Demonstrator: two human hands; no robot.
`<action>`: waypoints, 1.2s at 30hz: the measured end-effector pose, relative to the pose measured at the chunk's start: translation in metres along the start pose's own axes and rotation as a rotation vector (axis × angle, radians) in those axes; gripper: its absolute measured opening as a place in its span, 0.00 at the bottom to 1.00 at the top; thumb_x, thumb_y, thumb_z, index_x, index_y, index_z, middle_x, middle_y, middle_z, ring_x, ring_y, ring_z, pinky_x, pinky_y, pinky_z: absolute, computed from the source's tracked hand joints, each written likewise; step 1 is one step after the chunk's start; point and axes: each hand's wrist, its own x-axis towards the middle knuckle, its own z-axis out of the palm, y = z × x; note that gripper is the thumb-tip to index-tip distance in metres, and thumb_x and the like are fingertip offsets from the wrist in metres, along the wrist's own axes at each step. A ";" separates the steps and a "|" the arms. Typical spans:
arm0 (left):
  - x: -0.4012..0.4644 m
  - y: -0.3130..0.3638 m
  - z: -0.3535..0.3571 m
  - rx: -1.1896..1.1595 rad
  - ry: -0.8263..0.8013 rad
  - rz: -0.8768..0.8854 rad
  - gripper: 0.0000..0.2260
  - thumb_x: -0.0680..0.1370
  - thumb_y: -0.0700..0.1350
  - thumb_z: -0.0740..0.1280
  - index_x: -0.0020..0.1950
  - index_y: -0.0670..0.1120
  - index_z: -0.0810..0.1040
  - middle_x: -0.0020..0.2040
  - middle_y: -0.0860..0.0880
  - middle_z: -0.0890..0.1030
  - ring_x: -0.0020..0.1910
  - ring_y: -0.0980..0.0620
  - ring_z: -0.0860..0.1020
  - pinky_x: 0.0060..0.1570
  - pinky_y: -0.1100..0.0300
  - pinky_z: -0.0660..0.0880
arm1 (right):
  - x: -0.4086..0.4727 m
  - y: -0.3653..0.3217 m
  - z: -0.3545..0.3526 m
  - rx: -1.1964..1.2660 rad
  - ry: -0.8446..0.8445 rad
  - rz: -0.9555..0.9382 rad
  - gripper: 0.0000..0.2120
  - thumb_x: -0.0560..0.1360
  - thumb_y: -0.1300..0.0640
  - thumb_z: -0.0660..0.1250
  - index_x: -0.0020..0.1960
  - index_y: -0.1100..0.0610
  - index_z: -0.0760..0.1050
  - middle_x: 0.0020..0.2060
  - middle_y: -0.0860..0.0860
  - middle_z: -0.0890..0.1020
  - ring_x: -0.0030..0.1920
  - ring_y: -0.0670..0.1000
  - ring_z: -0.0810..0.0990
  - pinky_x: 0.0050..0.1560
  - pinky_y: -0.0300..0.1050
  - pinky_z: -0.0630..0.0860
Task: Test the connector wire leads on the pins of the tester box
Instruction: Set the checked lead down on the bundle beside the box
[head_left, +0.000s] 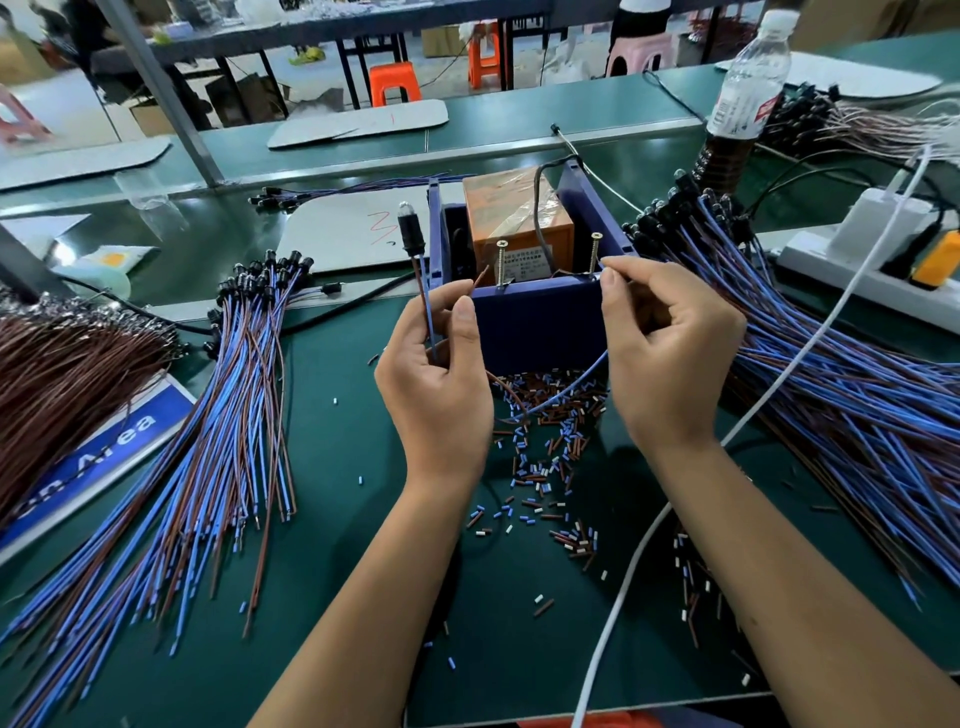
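**Connector wire leads held at the tester box pins**

Head view: the connector (408, 228), a black holder with a clear bulb tip, stands upright above the left hand (436, 374), which pinches its blue and brown leads between thumb and fingers. The brown lead end (480, 275) points toward the left screw pin (502, 262) of the blue tester box (540, 317). The right hand (670, 353) pinches the blue lead (566, 387) at the right screw pin (595, 257). The box sits mid-tabletop (337, 467), with cut insulation bits (540, 467) before it and wire bundles (218, 441) on both sides.
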 end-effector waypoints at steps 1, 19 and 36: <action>0.000 0.000 0.000 -0.005 -0.006 -0.002 0.06 0.83 0.43 0.67 0.54 0.50 0.84 0.37 0.59 0.78 0.31 0.58 0.69 0.33 0.64 0.67 | 0.000 0.000 0.000 -0.002 -0.001 -0.003 0.07 0.82 0.60 0.69 0.53 0.60 0.86 0.43 0.48 0.85 0.44 0.43 0.84 0.45 0.39 0.79; -0.002 -0.001 0.003 -0.016 -0.033 -0.016 0.07 0.84 0.41 0.67 0.56 0.44 0.85 0.40 0.56 0.80 0.38 0.59 0.74 0.44 0.61 0.72 | 0.003 -0.001 0.001 -0.032 -0.007 -0.025 0.08 0.82 0.61 0.69 0.52 0.62 0.86 0.43 0.51 0.86 0.43 0.47 0.84 0.46 0.39 0.79; -0.002 0.000 0.002 -0.030 -0.042 -0.014 0.08 0.84 0.41 0.66 0.55 0.48 0.85 0.39 0.58 0.80 0.34 0.61 0.73 0.39 0.68 0.69 | 0.002 0.000 0.000 -0.055 -0.019 -0.040 0.08 0.82 0.60 0.69 0.53 0.62 0.86 0.43 0.50 0.86 0.42 0.46 0.83 0.46 0.36 0.77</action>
